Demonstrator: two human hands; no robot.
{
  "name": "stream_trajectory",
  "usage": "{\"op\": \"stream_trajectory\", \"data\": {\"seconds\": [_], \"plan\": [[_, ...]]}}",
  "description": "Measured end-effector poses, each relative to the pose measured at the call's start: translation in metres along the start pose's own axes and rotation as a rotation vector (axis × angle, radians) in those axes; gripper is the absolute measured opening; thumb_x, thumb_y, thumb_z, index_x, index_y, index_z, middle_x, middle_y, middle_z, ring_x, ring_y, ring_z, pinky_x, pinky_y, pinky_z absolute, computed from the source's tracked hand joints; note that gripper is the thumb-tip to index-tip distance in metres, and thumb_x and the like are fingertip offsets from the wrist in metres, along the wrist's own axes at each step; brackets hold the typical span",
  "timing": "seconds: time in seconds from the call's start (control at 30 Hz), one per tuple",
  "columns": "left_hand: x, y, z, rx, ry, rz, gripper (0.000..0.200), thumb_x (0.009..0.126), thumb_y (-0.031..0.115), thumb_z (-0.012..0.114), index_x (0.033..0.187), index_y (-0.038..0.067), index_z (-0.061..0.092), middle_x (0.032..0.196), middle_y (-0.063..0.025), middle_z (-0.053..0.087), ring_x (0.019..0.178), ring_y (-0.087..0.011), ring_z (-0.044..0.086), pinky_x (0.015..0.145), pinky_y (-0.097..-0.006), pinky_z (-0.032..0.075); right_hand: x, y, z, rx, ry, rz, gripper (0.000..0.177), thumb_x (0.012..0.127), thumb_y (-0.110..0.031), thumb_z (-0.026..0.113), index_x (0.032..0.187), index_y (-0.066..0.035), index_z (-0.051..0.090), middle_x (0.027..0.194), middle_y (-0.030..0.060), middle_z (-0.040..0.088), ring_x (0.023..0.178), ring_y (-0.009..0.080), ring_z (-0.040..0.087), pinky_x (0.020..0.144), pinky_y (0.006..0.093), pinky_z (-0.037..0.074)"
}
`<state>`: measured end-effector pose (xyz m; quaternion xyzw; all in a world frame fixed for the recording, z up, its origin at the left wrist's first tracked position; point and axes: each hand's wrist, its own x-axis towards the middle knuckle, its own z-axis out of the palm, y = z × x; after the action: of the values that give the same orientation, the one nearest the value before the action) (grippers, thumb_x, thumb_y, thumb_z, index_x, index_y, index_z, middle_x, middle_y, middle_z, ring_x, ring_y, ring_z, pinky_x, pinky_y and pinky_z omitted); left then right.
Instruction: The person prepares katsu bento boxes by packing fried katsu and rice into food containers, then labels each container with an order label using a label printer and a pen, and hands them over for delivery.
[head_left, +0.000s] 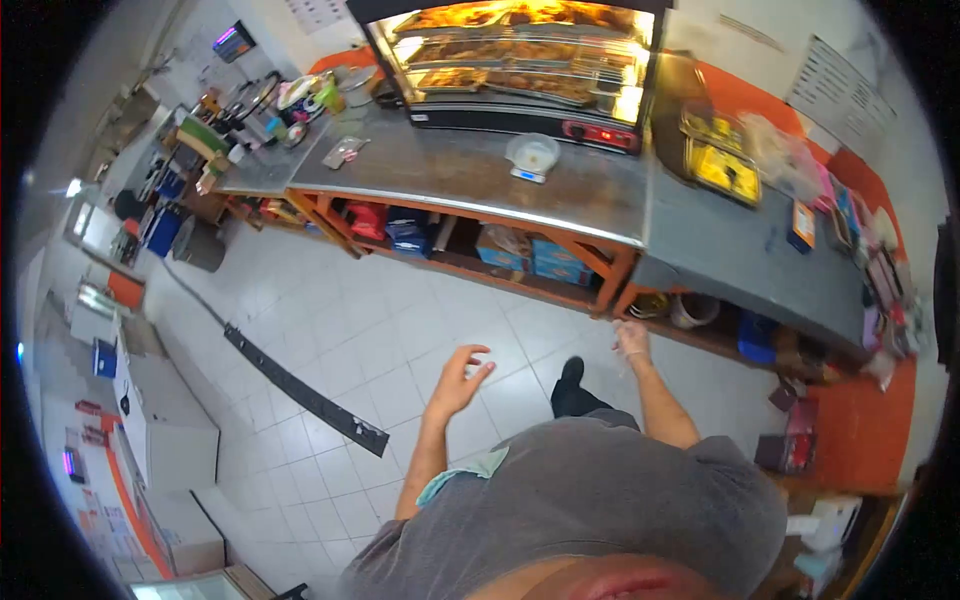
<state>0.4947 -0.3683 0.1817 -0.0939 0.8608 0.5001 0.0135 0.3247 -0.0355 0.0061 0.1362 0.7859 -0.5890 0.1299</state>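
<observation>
**First inspector:** What hazards do we record, left to right?

**Second inspector:** A black strip [300, 390] lies loose across the tiled floor [330, 310], at nine o'clock from the left hand [462, 375]. In our judgement a foot could catch on it. That hand is spread wide and holds nothing. The right hand [632, 340] hangs near the orange counter leg [612, 285]. It is blurred, so we cannot tell whether its fingers are closed. A swing there could strike the leg.

**First inspector:** And the containers?

**Second inspector:** Blue boxes [545, 260] sit on the under-shelf, closed. A bowl [532, 150] stands on the scale, its contents unclear. At twelve o'clock, the heated case [520, 60] holds shelves of fried food. The pail [693, 310] sits under the counter at two o'clock from the right hand, its inside hidden. The trays [722, 165] carry yellow food.
</observation>
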Motion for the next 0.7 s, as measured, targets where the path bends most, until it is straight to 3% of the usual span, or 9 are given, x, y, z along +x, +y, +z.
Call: {"op": "stream_trajectory", "data": {"seconds": [0.1,0.13,0.17,0.2,0.23,0.3,0.47,0.53,0.7], "plan": [[0.044,-0.006,0.000,-0.057,-0.009,-0.079,0.040,0.084,0.027,0.064,0.116,0.008,0.052,0.113,-0.0105,0.056,0.096,-0.0220,0.057,0.080,-0.0350,0.047,0.069,-0.110,0.029,-0.143,0.077,-0.151,0.031,0.079,-0.028,0.059,0.071,0.002,0.059,0.052,0.0130,0.056,0.046,0.0235,0.057,0.051,0.0386,0.044],[0.056,-0.008,0.000,-0.121,-0.033,-0.099,0.043,0.084,0.029,0.064,0.119,0.008,0.050,0.115,-0.0131,0.054,0.096,-0.0241,0.056,0.081,-0.0359,0.047,0.126,-0.106,0.049,-0.338,0.204,-0.349,0.033,0.079,-0.032,0.061,0.074,0.001,0.058,0.060,0.0142,0.059,0.054,0.0249,0.058,0.057,0.0389,0.045],[0.067,-0.007,-0.003,-0.100,-0.100,-0.179,0.050,0.084,0.030,0.064,0.125,0.007,0.045,0.119,-0.0155,0.052,0.099,-0.0258,0.055,0.085,-0.0368,0.047,0.119,-0.162,0.059,-0.392,0.199,-0.390,0.029,0.078,-0.031,0.062,0.081,-0.002,0.061,0.081,0.0198,0.061,0.076,0.0322,0.059,0.070,0.0411,0.044],[0.079,-0.007,-0.012,-0.102,-0.070,-0.201,0.050,0.084,0.030,0.064,0.125,0.007,0.045,0.119,-0.0155,0.052,0.099,-0.0258,0.055,0.085,-0.0368,0.047,0.151,-0.180,0.083,-0.308,0.222,-0.461,0.024,0.078,-0.027,0.062,0.083,-0.003,0.061,0.079,0.0188,0.061,0.076,0.0343,0.059,0.071,0.0423,0.045],[0.090,-0.007,-0.024,-0.078,-0.091,-0.256,0.050,0.084,0.031,0.064,0.125,0.007,0.046,0.119,-0.0153,0.052,0.098,-0.0257,0.055,0.084,-0.0366,0.046,0.156,-0.220,0.100,-0.486,0.162,-0.772,0.022,0.079,-0.026,0.060,0.082,-0.004,0.062,0.081,0.0182,0.062,0.079,0.0354,0.059,0.073,0.0427,0.046],[0.109,-0.013,-0.052,-0.052,-0.090,-0.330,0.051,0.084,0.031,0.064,0.124,0.006,0.047,0.119,-0.0152,0.052,0.098,-0.0257,0.055,0.084,-0.0365,0.046,0.207,-0.259,0.161,-0.412,0.084,-0.719,0.022,0.078,-0.026,0.060,0.083,-0.004,0.062,0.082,0.0180,0.063,0.080,0.0352,0.060,0.074,0.0432,0.046],[0.136,-0.053,-0.117,-0.041,0.485,-0.424,0.046,0.083,0.029,0.065,0.121,0.006,0.051,0.118,-0.0150,0.054,0.100,-0.0264,0.057,0.084,-0.0355,0.047,0.267,-0.318,0.317,-0.505,-0.151,-0.716,0.023,0.082,-0.027,0.057,0.082,-0.005,0.060,0.084,0.0181,0.064,0.079,0.0329,0.061,0.072,0.0402,0.047],[0.138,-0.088,-0.137,-0.055,0.522,-0.462,0.046,0.083,0.029,0.065,0.120,0.006,0.051,0.118,-0.0152,0.055,0.098,-0.0265,0.058,0.082,-0.0352,0.048,0.277,-0.324,0.385,-0.399,-0.490,-0.745,0.023,0.081,-0.028,0.057,0.082,-0.006,0.062,0.085,0.0178,0.065,0.081,0.0325,0.062,0.073,0.0403,0.048],[0.153,-0.156,-0.210,-0.056,0.557,-0.588,0.045,0.083,0.029,0.066,0.119,0.005,0.052,0.115,-0.0160,0.056,0.094,-0.0266,0.060,0.080,-0.0344,0.049,0.265,-0.367,0.526,-0.497,-0.652,-0.756,0.022,0.080,-0.027,0.057,0.084,-0.006,0.064,0.087,0.0166,0.065,0.082,0.0304,0.063,0.074,0.0392,0.048]]}}
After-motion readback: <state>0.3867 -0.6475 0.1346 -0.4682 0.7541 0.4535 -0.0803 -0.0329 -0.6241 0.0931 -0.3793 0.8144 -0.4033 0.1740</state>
